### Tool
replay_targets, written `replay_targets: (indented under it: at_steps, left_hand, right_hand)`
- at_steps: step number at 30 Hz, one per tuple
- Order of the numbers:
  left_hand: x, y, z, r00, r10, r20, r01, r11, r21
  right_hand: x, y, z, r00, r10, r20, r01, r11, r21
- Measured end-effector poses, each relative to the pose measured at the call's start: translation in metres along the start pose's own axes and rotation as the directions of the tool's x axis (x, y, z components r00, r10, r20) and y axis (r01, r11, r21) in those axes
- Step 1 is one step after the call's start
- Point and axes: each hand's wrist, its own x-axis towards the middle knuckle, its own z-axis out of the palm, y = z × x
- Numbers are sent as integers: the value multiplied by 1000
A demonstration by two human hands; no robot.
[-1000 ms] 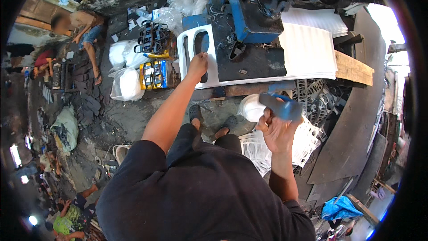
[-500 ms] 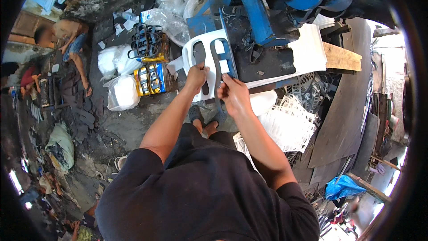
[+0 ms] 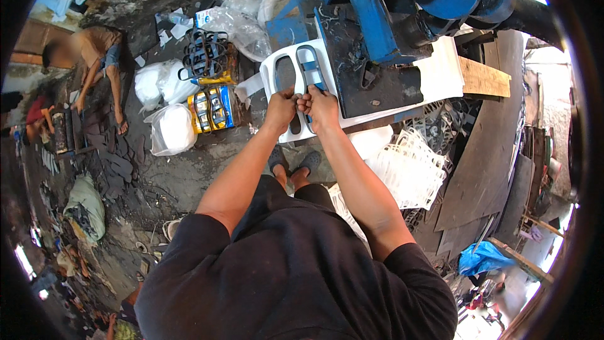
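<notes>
One white sheet (image 3: 298, 74), thin and smooth, with two long, rounded openings, lies by the left side of one dark board (image 3: 384, 88), near one blue machine (image 3: 357, 16). The left hand (image 3: 281, 112) pinches the strip between the openings; the right hand (image 3: 322, 111) curls beside it, but what it pinches I cannot tell.

The surface (image 3: 402, 115) bears white sheeting (image 3: 445, 75), its cut-out end at the left edge. A black board (image 3: 396, 88) lies over the sheeting's middle, dark scraps (image 3: 347, 33) on top. Below the front edge, the floor (image 3: 195, 182) carries 2 clogs (image 3: 307, 162); beyond the left edge, white bags (image 3: 173, 129) and a green sack (image 3: 85, 204).
</notes>
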Motion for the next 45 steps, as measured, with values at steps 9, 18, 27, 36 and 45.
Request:
replay_targets:
  at_steps: [9,18,27,36,45]
  left_hand:
    - [7,-1,6,999,2,51,0,999,-44]
    - [10,-3,2,995,-45,-83,56,990,129]
    - [32,7,52,998,27,-48,-20,990,141]
    - [144,78,46,451,833,321,-642,53,765]
    - [176,81,44,762,386,520,-592,91,801]
  right_hand:
    - [-7,-6,-5,1000,-7,13,6,997,81]
    - [-56,36,-102,931,-49,-362,57,998,14]
    - [-11,8,-115,915,-135,-381,190,976,110]
    - [-31,19,-101,974,18,-224,37,970,239]
    - [-13,19,-102,988,27,-151,11,968,249]
